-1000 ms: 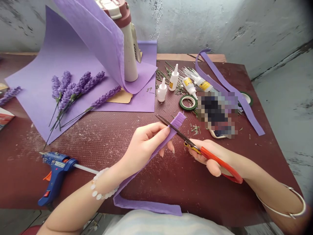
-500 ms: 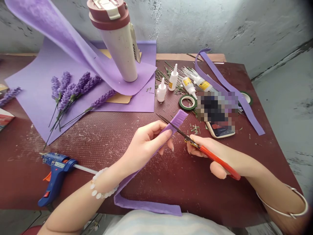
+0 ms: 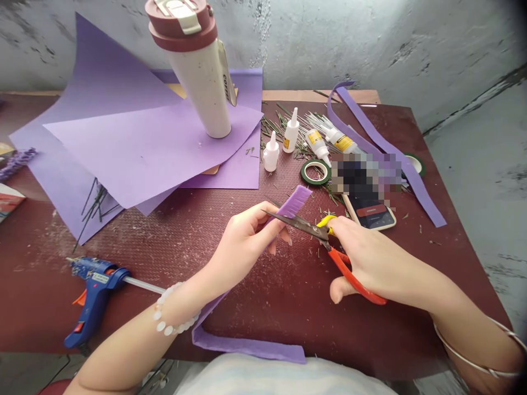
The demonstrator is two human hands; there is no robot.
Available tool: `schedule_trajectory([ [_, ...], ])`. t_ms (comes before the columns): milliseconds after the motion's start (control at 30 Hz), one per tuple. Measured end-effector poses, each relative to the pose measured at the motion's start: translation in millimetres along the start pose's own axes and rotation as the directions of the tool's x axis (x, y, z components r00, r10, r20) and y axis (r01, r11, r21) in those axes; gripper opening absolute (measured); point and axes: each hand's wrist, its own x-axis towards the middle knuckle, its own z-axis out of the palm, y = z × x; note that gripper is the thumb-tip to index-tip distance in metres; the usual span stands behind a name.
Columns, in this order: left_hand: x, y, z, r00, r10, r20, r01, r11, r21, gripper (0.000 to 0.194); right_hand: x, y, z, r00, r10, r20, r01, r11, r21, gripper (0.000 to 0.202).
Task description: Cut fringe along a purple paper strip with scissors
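Note:
Between the thumb and fingers of my left hand [image 3: 247, 241] is a folded purple strip [image 3: 295, 202], its fringed end sticking out up and to the right. The rest of the strip runs under my left wrist and lies along the table's front edge. My right hand [image 3: 366, 258] holds scissors [image 3: 307, 226] with one red and one yellow handle. Their blades are slightly apart and lie across the strip beside my left fingertips.
A blue glue gun [image 3: 96, 285] lies at the left. Purple sheets [image 3: 135, 148] under a tall cup [image 3: 201, 82] cover flower stems. Glue bottles [image 3: 270, 153], green tape [image 3: 315, 172], a phone [image 3: 374, 214] and another purple strip [image 3: 420, 186] lie at the right.
The raised purple sheet has dropped flat over the lavender flowers. My right hand has turned the scissors and spread their handles, and the blades have moved down the strip towards my left fingers.

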Motion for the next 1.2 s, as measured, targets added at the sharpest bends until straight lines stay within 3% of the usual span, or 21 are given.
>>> schedule_trajectory([
  [133,-1.1,0.6,-0.6,1.000,0.012,0.005,-0.012,1.000,0.019,0.016,3.1,0.4,0.8,1.000,-0.002,-0.003,0.002,0.999,0.040,0.060],
  [433,-1.5,3.0,-2.9,0.999,0.029,0.030,-0.029,1.000,0.004,0.017,3.6,-4.6,-6.3,0.984,0.068,0.164,-0.102,0.974,0.205,0.056],
  [867,0.5,5.8,-6.1,0.989,-0.112,0.093,0.118,0.992,-0.052,0.029,-1.6,-5.5,-6.7,0.934,0.000,0.356,-0.193,0.842,0.504,0.028],
  [1200,1.2,7.9,-5.7,0.986,-0.143,0.088,0.151,0.985,-0.086,0.028,-1.2,-1.1,-7.5,0.940,-0.016,0.340,-0.160,0.860,0.484,0.022],
])
